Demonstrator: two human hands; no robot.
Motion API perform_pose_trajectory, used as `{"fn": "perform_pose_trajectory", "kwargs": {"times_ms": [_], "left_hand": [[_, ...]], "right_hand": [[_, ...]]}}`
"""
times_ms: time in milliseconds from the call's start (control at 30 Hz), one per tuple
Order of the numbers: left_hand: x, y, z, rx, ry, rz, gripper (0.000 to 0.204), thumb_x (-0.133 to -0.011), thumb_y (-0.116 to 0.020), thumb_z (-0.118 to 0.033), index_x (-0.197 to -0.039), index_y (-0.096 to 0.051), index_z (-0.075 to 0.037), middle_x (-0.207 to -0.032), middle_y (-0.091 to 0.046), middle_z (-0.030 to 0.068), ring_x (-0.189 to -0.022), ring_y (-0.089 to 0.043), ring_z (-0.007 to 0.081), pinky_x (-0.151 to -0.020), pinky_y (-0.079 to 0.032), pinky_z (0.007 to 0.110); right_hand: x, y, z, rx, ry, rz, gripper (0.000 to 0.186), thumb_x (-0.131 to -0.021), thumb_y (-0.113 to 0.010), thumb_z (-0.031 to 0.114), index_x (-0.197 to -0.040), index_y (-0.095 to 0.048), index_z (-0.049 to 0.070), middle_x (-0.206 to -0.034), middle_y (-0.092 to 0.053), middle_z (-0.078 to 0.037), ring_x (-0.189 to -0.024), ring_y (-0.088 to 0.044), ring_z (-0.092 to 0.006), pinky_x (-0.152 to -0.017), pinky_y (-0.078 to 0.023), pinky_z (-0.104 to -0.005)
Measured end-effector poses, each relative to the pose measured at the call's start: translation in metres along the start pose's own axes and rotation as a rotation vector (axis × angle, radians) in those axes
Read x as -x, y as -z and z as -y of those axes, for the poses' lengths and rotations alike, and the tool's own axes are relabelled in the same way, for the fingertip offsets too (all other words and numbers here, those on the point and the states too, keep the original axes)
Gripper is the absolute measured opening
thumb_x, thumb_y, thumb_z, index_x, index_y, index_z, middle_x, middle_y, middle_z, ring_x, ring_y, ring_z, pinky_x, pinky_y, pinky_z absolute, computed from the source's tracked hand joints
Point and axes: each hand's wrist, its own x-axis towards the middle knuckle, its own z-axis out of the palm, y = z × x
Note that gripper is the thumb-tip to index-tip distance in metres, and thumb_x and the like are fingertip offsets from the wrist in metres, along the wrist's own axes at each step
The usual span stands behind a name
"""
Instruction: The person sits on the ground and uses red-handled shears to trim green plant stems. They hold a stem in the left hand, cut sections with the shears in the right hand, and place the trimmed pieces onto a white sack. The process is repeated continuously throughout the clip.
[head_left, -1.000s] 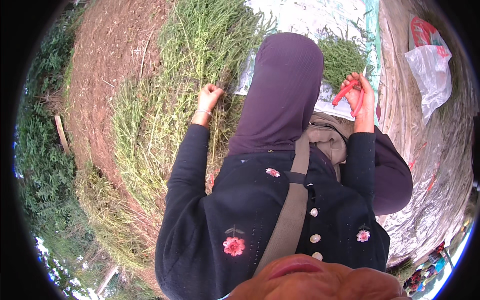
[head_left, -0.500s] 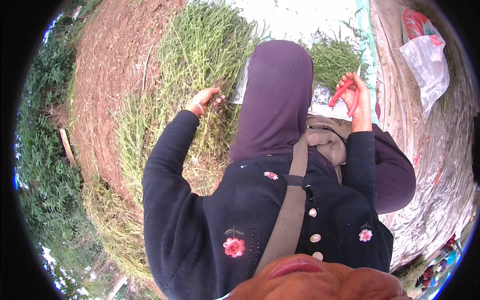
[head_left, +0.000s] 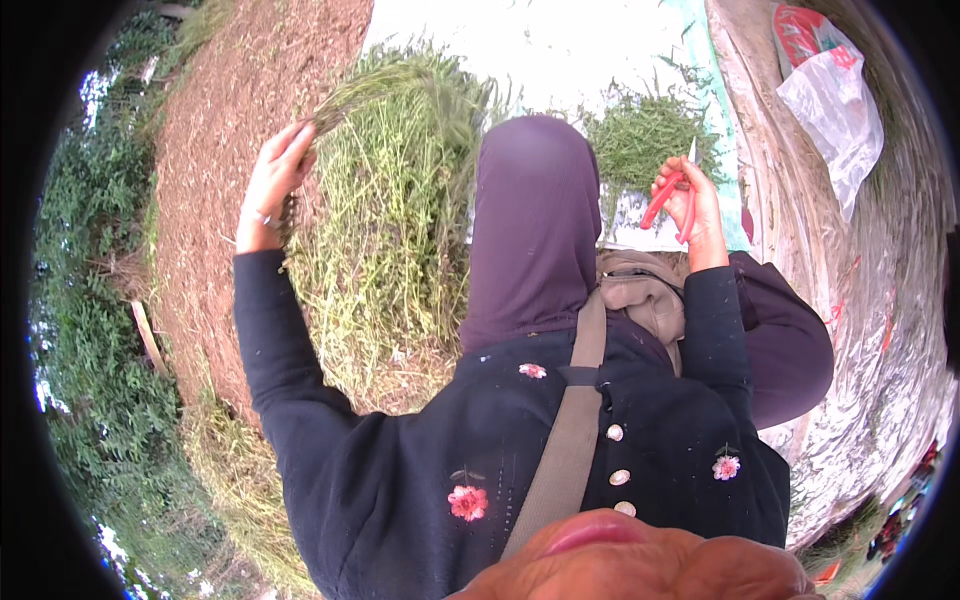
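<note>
My left hand (head_left: 283, 172) is raised over the far left side, its fingers closed around the ends of a bunch of thin green stems (head_left: 365, 88). The bunch arcs to the right above a heap of long green plants (head_left: 385, 210). In my right hand (head_left: 702, 207) are red-handled scissors (head_left: 657, 200), their blade pointing away from me. Just beyond that hand, a smaller pile of green sprigs (head_left: 640, 135) lies on a white sheet (head_left: 560, 55). My covered knee (head_left: 535, 210) stands between the two hands.
Brown soil (head_left: 210, 190) stretches along the left, with green bushes (head_left: 90, 300) farther out. Pale plastic sheeting (head_left: 860, 380) covers the ground on the right. On it lies a clear plastic bag with red on it (head_left: 835, 110). A beige bag (head_left: 645, 300) hangs at my lap.
My left hand has moved left and away from me, lifting a bunch of stems off the heap. My right hand still holds the scissors in nearly the same place.
</note>
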Motion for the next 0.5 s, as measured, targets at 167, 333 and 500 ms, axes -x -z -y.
{"fn": "perform_pose_trajectory", "kwargs": {"times_ms": [167, 333, 500], "left_hand": [[-0.001, 0.053, -0.031, 0.073, -0.097, -0.027, 0.018, -0.087, -0.056, -0.022, -0.095, -0.057, -0.006, -0.07, -0.05, -0.0054, -0.058, -0.043, 0.0025, -0.05, -0.033, 0.018], [-0.032, 0.054, -0.027, -0.111, -0.258, -0.007, 0.014, -0.087, -0.055, -0.02, -0.09, -0.056, -0.006, -0.069, -0.051, -0.0022, -0.065, -0.045, 0.0062, -0.058, -0.035, 0.022], [-0.066, -0.046, -0.073, 0.051, -0.22, 0.098, 0.008, -0.088, -0.055, -0.019, -0.082, -0.053, -0.014, -0.061, -0.045, -0.0072, -0.047, -0.034, 0.0004, -0.041, -0.024, 0.016]], "right_hand": [[0.003, 0.002, 0.0, -0.001, -0.008, 0.017, 0.027, -0.086, -0.055, 0.026, -0.095, -0.055, 0.0, -0.081, -0.057, -0.01, -0.07, -0.056, -0.0199, -0.067, -0.05, -0.0357], [0.0, -0.014, 0.018, -0.22, 0.065, 0.195, 0.024, -0.088, -0.051, 0.022, -0.094, -0.054, -0.002, -0.086, -0.056, -0.014, -0.077, -0.055, -0.0243, -0.074, -0.047, -0.0392], [0.028, -0.014, 0.07, -0.412, 0.264, 0.198, 0.031, -0.088, -0.052, 0.029, -0.094, -0.054, -0.002, -0.086, -0.056, -0.015, -0.079, -0.055, -0.0263, -0.076, -0.046, -0.0409]]}}
